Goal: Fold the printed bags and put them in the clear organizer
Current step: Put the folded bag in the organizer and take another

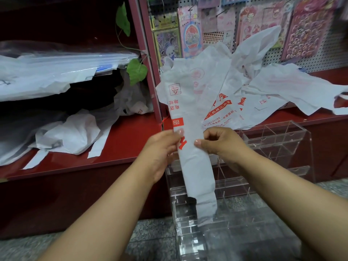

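Note:
A white plastic bag with red print (190, 113), folded lengthwise into a narrow strip, hangs from the red shelf down past my hands. My left hand (162, 147) pinches its left edge and my right hand (218, 141) pinches its right edge at mid-length. Its lower end dangles in front of the clear acrylic organizer (278, 140), which stands on the floor against the shelf. More printed bags (267, 95) lie spread in a loose pile on the shelf behind.
A red shelf (120, 140) at left carries crumpled white bags (75, 132) and a stack of clear sheets (56, 66). A pegboard (331, 48) with sticker packs hangs behind the pile. Grey speckled floor (150, 240) lies below.

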Motion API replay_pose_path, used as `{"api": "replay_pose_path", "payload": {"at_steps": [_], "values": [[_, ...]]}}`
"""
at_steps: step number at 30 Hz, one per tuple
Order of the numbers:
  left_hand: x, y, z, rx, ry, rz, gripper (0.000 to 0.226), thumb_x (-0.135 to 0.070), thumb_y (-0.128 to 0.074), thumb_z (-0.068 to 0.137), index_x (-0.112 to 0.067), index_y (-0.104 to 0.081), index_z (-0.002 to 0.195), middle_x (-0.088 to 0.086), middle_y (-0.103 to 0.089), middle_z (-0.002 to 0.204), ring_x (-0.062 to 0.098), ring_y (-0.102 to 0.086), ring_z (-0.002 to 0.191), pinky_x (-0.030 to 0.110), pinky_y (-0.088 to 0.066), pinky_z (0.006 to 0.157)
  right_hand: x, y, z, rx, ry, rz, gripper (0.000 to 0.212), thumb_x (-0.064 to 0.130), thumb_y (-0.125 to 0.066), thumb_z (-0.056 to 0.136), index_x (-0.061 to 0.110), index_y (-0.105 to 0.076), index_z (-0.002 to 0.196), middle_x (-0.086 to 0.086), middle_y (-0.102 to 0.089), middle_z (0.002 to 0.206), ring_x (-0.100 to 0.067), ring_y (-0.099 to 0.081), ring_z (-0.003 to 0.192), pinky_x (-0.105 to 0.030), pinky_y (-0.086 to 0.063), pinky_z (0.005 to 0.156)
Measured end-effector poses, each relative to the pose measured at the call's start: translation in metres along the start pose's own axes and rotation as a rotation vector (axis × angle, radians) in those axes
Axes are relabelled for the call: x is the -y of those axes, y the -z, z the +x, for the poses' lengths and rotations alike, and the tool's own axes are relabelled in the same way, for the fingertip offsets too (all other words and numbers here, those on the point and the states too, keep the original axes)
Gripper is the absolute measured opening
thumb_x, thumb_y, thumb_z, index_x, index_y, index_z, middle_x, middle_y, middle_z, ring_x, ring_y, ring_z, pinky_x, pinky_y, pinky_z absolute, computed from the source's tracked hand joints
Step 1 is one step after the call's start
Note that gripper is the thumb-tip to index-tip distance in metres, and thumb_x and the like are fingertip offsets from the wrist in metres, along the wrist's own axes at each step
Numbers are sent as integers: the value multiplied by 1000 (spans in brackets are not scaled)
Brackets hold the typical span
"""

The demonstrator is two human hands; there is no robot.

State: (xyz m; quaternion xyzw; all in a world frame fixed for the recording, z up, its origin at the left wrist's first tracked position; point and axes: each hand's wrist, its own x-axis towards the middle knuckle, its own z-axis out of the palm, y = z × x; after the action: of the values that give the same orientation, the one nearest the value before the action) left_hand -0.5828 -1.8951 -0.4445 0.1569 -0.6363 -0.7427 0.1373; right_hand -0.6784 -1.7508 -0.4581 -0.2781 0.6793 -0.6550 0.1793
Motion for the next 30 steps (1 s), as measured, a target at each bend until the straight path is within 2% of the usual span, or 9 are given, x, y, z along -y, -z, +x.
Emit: {"api": "replay_pose_path", "payload": {"at_steps": [6, 10, 14, 18, 22, 24, 26, 28, 30], "values": [[9, -6, 2, -111, -103, 110, 15, -10, -65, 91, -11, -72, 77, 5, -74, 79, 12, -68, 71, 20, -52, 62, 0, 2, 0, -27, -4, 27, 3, 12, -68, 86, 11, -71, 85, -11, -73, 92, -22, -66, 82, -38, -54, 79], [6, -11, -2, -93, -89, 70, 15, -10, -65, 91, -9, -72, 78, 6, -74, 80, 14, -69, 71, 22, -53, 63, 1, 2, 0, -74, 19, -19, 11, 14, -67, 88, 15, -72, 79, -8, -73, 89, -25, -66, 83, -44, -54, 85], [-2, -15, -6, -115, -164, 63, 18, -11, -65, 91, -9, -73, 75, 10, -72, 82, 18, -65, 76, 27, -54, 71, 8, 2, -2, -107, 65, -44, 22, 16, -61, 92, 11, -67, 72, 0, -66, 68, -7, -59, 64, -26, -52, 67], [-7, -13, -7, -222, -311, 127, 18, -15, -66, 92, -20, -76, 77, 14, -72, 102, 19, -66, 94, 39, -53, 90, 16, 0, -5, -139, 151, -91, 23, 16, -57, 94, 3, -64, 76, -6, -63, 74, -12, -55, 66, -26, -46, 68], [-11, -10, -8, -263, -504, 525, 12, -37, -70, 83, -31, -77, 76, -16, -51, 132, 6, -39, 128, 17, -30, 103, 21, -2, -9, -163, 187, -74, 26, 16, -57, 95, 20, -63, 69, 9, -61, 65, -6, -53, 61, -22, -45, 63], [-8, -7, -8, -163, -570, 575, 24, -33, -68, 85, -13, -78, 76, -10, -63, 122, 7, -47, 121, 22, -35, 104, 23, -3, -10, -187, 207, -59, 26, 16, -57, 94, 21, -63, 69, 14, -60, 61, -3, -52, 59, -22, -43, 63], [-7, -7, -9, -77, -540, 464, 37, -26, -65, 89, 8, -70, 76, 12, -70, 92, 15, -59, 91, 39, -48, 86, 25, -3, -11, -211, 215, -31, 21, 17, -59, 94, 18, -66, 74, 10, -63, 66, -5, -55, 61, -24, -45, 64], [-7, -9, -9, -80, -458, 366, 40, -27, -64, 92, 12, -66, 82, 19, -66, 80, 19, -54, 75, 37, -46, 72, 25, -2, -12, -204, 211, 4, 14, 16, -62, 91, 12, -68, 80, -2, -65, 70, -7, -55, 63, -24, -47, 65], [-7, -10, -8, -105, -380, 268, 41, -33, -63, 88, 7, -67, 84, 21, -63, 80, 23, -52, 76, 39, -43, 73, 23, 0, -13, -146, 185, -16, 7, 15, -70, 84, 9, -70, 87, -15, -66, 83, -13, -57, 72, -31, -50, 73]]}}
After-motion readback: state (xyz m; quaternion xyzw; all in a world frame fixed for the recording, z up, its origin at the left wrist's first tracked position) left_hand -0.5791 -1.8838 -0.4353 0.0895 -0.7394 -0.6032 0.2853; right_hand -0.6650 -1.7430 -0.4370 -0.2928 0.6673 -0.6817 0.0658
